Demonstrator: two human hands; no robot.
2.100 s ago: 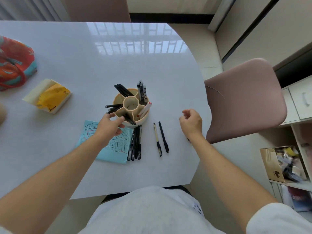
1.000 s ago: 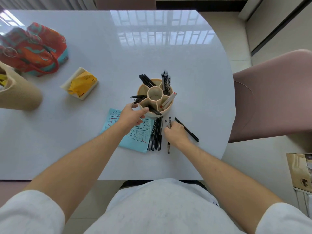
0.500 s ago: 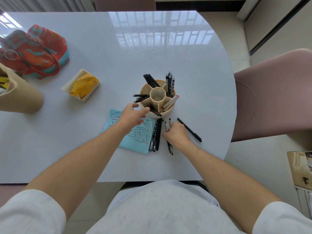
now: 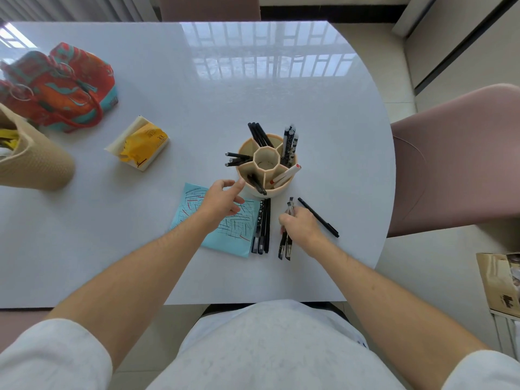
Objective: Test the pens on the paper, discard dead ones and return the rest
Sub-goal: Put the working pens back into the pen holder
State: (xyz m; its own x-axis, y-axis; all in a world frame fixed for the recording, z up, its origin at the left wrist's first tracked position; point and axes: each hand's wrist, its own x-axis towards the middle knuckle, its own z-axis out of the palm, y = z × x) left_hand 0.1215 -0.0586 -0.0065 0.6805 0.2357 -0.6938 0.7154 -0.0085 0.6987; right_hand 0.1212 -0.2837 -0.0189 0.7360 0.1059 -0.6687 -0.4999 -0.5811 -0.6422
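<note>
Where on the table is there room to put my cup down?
Bare table runs wide between the colourful bag and the pen holder, up to the far edge. More lies near the front edge, left of the blue paper. It is crowded just below the holder: paper, loose pens, both hands.

White glossy table [image 4: 174,80] carries a beige pen holder [image 4: 254,190], scribbled blue paper [image 4: 225,235], loose pens [image 4: 263,229], tissue pack [image 4: 140,144], colourful bag [image 4: 64,91] and a woven basket [image 4: 33,161]
</note>
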